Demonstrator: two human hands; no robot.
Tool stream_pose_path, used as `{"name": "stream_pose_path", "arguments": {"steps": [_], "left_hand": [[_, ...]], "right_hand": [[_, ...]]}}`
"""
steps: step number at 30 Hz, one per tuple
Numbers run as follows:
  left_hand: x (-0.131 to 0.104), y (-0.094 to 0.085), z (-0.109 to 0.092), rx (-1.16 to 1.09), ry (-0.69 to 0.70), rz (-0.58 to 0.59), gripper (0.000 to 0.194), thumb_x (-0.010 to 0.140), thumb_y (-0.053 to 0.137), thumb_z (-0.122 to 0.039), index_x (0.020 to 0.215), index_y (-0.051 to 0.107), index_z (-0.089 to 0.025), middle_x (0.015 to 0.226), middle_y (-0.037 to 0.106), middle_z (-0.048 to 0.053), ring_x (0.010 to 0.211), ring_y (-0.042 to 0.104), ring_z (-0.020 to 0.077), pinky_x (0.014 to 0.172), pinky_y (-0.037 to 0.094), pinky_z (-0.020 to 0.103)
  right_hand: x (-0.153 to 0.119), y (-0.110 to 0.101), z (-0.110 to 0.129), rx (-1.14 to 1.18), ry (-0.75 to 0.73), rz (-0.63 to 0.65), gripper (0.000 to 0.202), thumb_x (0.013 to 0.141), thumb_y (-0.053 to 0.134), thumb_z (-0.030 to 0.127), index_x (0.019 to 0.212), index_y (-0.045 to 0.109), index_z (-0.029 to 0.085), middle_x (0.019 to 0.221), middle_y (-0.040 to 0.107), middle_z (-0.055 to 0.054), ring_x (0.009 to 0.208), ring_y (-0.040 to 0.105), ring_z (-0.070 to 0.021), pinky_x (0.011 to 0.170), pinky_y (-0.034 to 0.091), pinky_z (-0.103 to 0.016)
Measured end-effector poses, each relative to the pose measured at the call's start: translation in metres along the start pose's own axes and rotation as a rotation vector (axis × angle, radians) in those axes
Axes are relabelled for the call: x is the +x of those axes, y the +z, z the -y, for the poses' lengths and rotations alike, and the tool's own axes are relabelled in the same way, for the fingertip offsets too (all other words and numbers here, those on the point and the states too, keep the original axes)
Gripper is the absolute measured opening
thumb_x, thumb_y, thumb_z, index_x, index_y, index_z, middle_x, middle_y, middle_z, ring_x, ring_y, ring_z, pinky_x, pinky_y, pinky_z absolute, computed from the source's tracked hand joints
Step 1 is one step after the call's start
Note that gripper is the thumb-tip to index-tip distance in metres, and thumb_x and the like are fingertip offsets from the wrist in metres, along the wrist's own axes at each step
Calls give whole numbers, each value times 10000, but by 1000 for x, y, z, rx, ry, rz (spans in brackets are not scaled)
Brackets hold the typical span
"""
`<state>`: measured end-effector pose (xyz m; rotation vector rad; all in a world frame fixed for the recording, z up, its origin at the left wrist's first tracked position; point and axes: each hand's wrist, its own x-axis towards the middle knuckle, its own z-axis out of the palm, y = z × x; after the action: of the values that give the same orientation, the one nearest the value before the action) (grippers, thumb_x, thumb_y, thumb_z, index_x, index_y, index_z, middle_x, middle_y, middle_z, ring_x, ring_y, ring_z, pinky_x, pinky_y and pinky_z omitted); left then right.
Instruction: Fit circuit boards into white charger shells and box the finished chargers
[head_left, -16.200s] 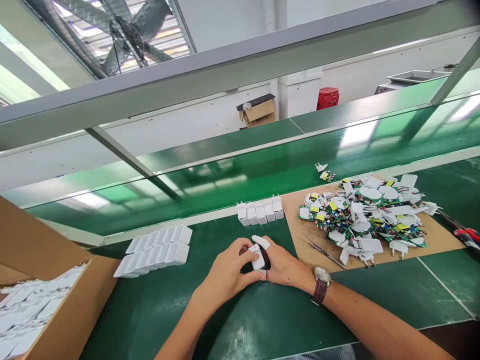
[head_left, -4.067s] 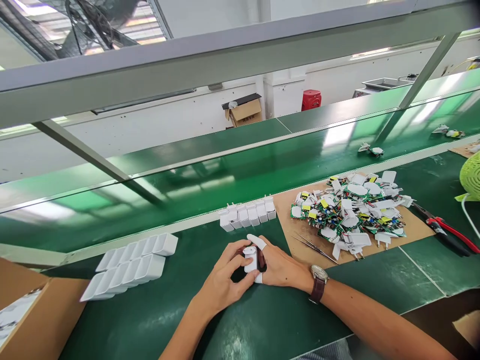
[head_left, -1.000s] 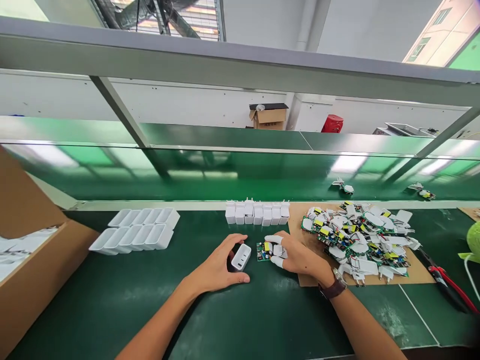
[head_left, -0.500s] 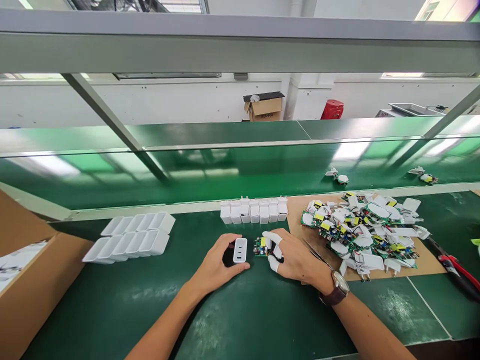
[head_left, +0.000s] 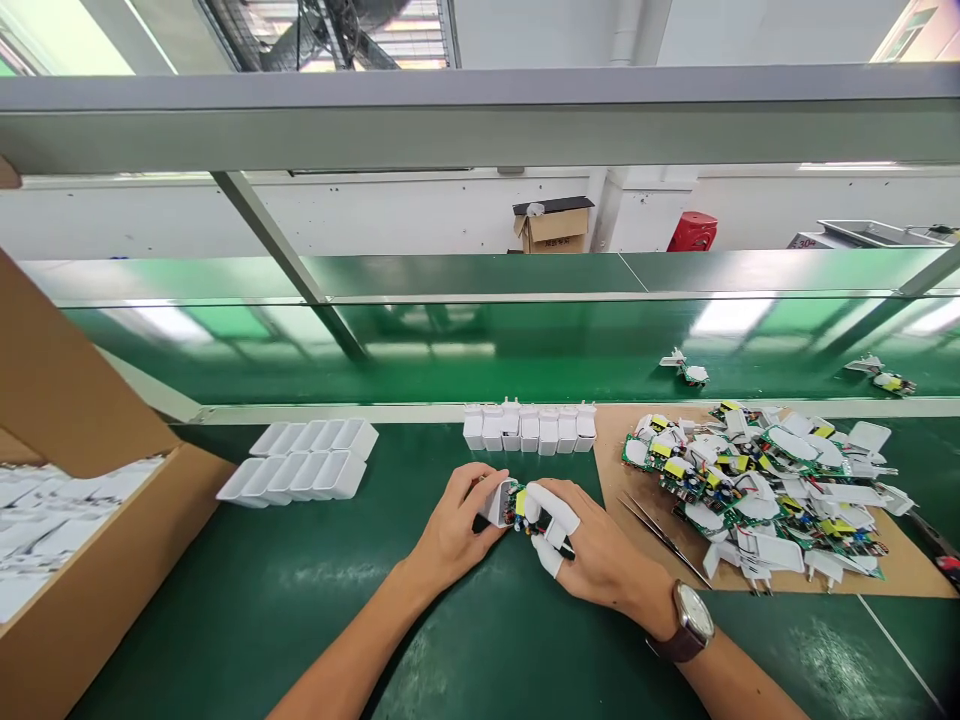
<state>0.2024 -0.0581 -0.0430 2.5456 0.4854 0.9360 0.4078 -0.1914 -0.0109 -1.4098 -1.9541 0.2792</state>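
Note:
Between thumb and fingers my left hand [head_left: 461, 525] grips a white charger housing [head_left: 495, 505], tilted so that its open end faces right. My right hand [head_left: 592, 540], with white finger cots on thumb and fingers, holds a green circuit board [head_left: 517, 503] with yellow and dark parts. The board's left end is at the mouth of the housing; whether it is inside I cannot tell. My fingers cover much of the board. Tweezers [head_left: 664, 535] lie just right of my right hand.
Open white housings [head_left: 300, 462] stand in two rows at left, beside a cardboard box [head_left: 187, 510] of white parts. Several chargers [head_left: 529, 428] line the bench's back. Circuit boards [head_left: 757, 490] pile on cardboard at right, with red-handled pliers [head_left: 946, 565] at the edge.
The housing stood upright on the bench with its socket face up; now it is tilted in my left hand. My right hand has brought the board left, against the housing. The view has shifted left.

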Motion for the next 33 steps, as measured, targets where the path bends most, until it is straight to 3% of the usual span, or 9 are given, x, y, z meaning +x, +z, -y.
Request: {"name": "stream_pose_path", "arguments": {"steps": [8, 15, 33], "left_hand": [[0, 1, -2, 11, 29, 26, 618, 960, 635, -169, 1520, 404, -295, 1264, 548, 137, 1183, 584, 278, 956, 585, 420], [0, 2, -2, 32, 63, 19, 607, 954, 619, -126, 1515, 427, -255, 1255, 555, 151, 1172, 583, 278, 934, 588, 414], [1, 1, -7, 9, 36, 42, 621, 956, 655, -170, 1520, 412, -260, 1257, 547, 143, 1166, 583, 278, 961, 572, 431]], "right_hand": [[2, -1, 3, -85, -35, -27, 767, 867, 478, 52, 1578, 251, 233, 1318, 613, -159, 1132, 618, -315, 932, 578, -501], [2, 0, 4, -106, -48, -64, 730, 868, 470, 37, 1559, 301, 201, 1264, 641, -156, 1001, 619, -292, 841, 589, -464], [0, -1, 1, -131, -49, -28, 696, 879, 493, 70, 1546, 316, 164, 1282, 636, -176, 1007, 614, -303, 901, 575, -509]]}}
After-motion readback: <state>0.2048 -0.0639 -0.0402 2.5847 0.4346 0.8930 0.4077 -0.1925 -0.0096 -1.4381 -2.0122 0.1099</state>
